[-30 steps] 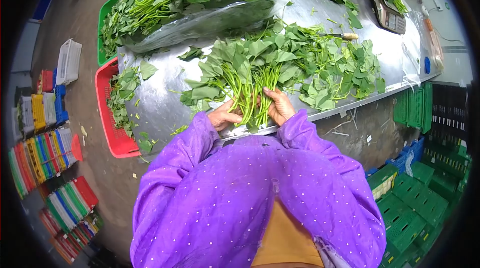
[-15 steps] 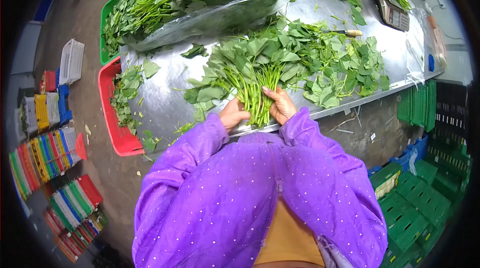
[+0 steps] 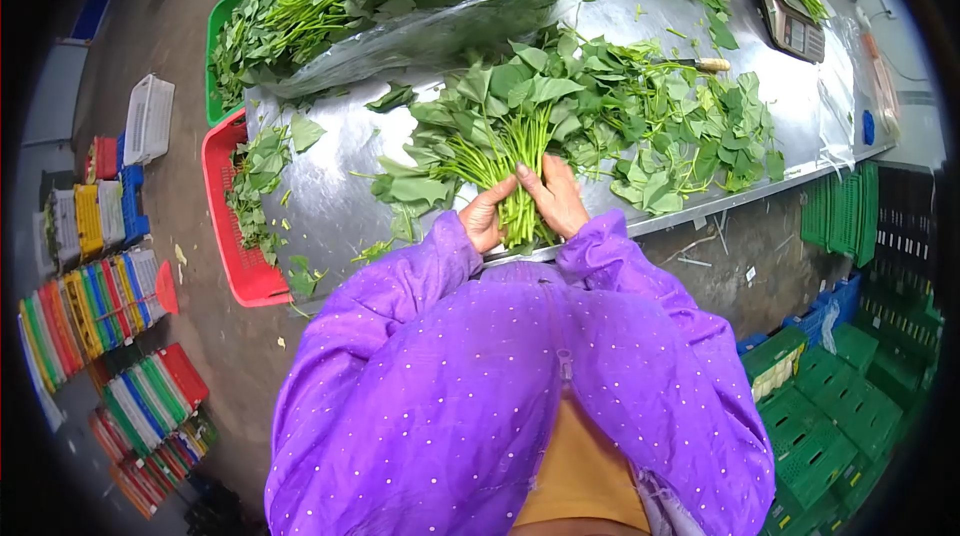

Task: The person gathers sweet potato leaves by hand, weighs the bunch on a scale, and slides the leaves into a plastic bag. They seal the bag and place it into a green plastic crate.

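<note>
Far left on the floor, stacked coloured crates [image 3: 90, 306], too many to count. One red basket [image 3: 232, 236] sits against the worktop [image 3: 330, 186] edge, one green basket [image 3: 218, 56] behind it. Left hand [image 3: 482, 219] wraps the stems of one bunch of greens [image 3: 500, 131] from the left, fingers curled tight on it. Bunch stands between both hands at the near worktop edge, leaves fanning away. Right hand [image 3: 555, 198] presses the stems from the right, fingers closed around them. Both purple sleeves bent inward. Loose leaves [image 3: 690, 136] spread to the right; one knife [image 3: 690, 65] and one scale [image 3: 785, 11] beyond.
</note>
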Demonstrator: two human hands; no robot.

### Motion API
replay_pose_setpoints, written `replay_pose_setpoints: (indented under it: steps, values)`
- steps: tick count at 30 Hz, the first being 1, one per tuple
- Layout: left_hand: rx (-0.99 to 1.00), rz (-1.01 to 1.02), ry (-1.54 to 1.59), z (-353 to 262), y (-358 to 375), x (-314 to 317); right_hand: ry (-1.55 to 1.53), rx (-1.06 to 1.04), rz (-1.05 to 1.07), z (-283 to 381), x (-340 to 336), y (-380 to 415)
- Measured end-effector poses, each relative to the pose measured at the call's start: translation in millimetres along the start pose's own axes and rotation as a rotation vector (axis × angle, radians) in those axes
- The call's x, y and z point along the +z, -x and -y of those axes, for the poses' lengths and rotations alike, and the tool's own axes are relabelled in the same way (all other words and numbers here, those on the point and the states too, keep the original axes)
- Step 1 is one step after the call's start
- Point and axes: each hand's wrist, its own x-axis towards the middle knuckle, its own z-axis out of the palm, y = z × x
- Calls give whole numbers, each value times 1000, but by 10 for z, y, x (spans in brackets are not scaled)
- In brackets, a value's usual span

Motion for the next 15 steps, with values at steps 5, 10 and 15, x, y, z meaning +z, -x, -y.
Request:
replay_pose_setpoints:
  steps: [5, 10, 15]
  values:
    - [-158, 26, -75, -70, -1, 131, 336, -223, -217, 267, -184, 94]
    - [-47, -70, -252, 8, -61, 219, 491, -199, 47, 318, -115, -140]
    - [98, -48, -147, -125, -10, 294, -653, 47, 115, 428, -270, -26]
